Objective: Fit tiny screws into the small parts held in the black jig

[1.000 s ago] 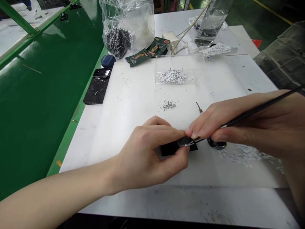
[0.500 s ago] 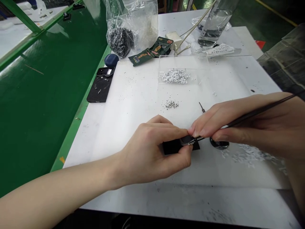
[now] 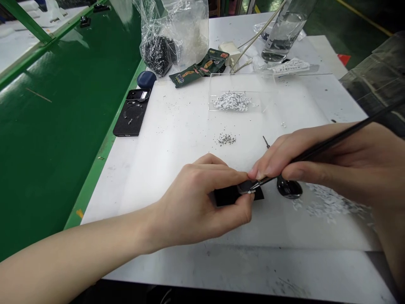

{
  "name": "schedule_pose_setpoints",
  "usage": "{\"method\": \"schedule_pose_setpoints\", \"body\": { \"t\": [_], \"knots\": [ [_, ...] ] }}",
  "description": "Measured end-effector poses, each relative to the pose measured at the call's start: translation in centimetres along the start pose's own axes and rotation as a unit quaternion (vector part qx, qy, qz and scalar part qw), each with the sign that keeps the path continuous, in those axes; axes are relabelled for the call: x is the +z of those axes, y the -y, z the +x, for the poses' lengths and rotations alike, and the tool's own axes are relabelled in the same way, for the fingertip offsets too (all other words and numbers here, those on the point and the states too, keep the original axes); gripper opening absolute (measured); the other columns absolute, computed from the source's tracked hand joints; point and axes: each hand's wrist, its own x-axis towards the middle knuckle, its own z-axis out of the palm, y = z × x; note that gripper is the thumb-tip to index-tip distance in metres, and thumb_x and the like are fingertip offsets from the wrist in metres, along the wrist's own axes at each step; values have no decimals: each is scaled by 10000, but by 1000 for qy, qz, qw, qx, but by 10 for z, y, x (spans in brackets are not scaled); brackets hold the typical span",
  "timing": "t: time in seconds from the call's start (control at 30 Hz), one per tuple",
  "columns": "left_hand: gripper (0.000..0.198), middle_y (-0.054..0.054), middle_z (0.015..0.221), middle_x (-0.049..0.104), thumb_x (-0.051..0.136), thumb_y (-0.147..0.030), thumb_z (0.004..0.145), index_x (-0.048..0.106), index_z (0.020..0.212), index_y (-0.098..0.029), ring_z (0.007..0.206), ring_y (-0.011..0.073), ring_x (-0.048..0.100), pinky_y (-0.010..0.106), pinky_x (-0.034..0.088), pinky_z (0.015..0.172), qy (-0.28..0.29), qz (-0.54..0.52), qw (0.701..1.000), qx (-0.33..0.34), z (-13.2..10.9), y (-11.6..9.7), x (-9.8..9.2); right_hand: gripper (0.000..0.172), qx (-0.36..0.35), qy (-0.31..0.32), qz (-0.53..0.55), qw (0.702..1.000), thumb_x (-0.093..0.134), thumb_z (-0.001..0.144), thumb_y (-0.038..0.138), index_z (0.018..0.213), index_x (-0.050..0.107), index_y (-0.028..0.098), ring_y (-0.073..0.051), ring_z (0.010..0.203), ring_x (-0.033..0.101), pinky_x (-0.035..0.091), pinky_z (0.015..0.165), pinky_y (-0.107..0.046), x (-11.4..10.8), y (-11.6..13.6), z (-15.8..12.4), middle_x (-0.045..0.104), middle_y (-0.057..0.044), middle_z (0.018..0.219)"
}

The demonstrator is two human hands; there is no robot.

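- At the near middle of the white worktop (image 3: 190,270), the left hand (image 3: 202,202) pinches a small dark part (image 3: 244,186) between thumb and forefinger, its other fingers loosely bent.
- Beneath that grip, a black block (image 3: 226,196) lies on a pale mat (image 3: 177,135).
- To the right, the right hand (image 3: 341,177) is closed around slim black tweezers (image 3: 341,136).
- The tweezer tips meet a tiny white piece (image 3: 250,191) on the dark part's near side; whether they clasp it is too small to tell.
- Just below the right thumb sits a glossy black round object (image 3: 290,189), with loose white pieces (image 3: 329,202) farther right.
- On the far side, a small heap of dark bits (image 3: 227,139) lies before a clear tray (image 3: 240,82) holding white pieces.
- At far left lies a black phone (image 3: 128,120).
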Motion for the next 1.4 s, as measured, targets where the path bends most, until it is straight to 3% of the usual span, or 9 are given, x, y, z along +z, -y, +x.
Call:
{"method": "schedule_pose_setpoints", "body": {
  "t": [0.27, 0.5, 0.73, 1.03, 1.23, 1.4],
  "knots": [
    [131, 40, 669, 693, 619, -85, 855, 745, 861, -49, 622, 111, 571, 307, 513, 803, 8, -5, 1000, -3, 0, -1, -1, 144, -8, 61, 80, 995, 702, 865, 229, 946, 770, 326, -201, 852, 727, 559, 598, -249, -3, -6, 1, 779, -12, 925],
    [131, 34, 728, 723, 612, -85, 861, 736, 902, -93, 681, 126, 616, 296, 521, 793, 7, 4, 1000, -6, 0, -2, -1, 147, 1, 73, 114, 991, 699, 865, 199, 922, 775, 311, -150, 832, 712, 558, 652, -205, -2, -7, 4, 777, 4, 901],
    [190, 31, 772, 743, 611, -96, 859, 652, 679, -141, 698, 120, 636, 285, 538, 796, 2, 8, 1000, -3, -1, -2, -2, 136, 6, 81, 122, 989, 712, 860, 212, 922, 782, 310, -165, 862, 722, 572, 686, -224, -4, -5, 3, 778, -7, 912],
    [123, 27, 753, 731, 607, -105, 868, 725, 876, -135, 694, 130, 638, 289, 533, 775, 12, 16, 1000, -6, 0, -2, -3, 121, 13, 83, 109, 991, 722, 855, 246, 934, 780, 316, -178, 869, 731, 561, 652, -240, -5, -6, 3, 781, -5, 933],
    [133, 46, 727, 722, 613, -84, 865, 743, 885, -64, 682, 125, 612, 289, 522, 778, 17, 12, 1000, -7, 0, -1, -3, 122, 6, 90, 105, 990, 710, 869, 255, 946, 771, 328, -179, 873, 728, 559, 664, -255, -6, -12, 5, 782, -1, 935],
    [133, 35, 742, 727, 616, -107, 871, 741, 915, -100, 682, 126, 617, 294, 530, 783, 16, 7, 1000, -6, -1, -1, -3, 126, -3, 94, 109, 990, 695, 881, 251, 951, 769, 325, -171, 861, 726, 555, 669, -252, -5, -13, 6, 780, 2, 931]
  ]
}}
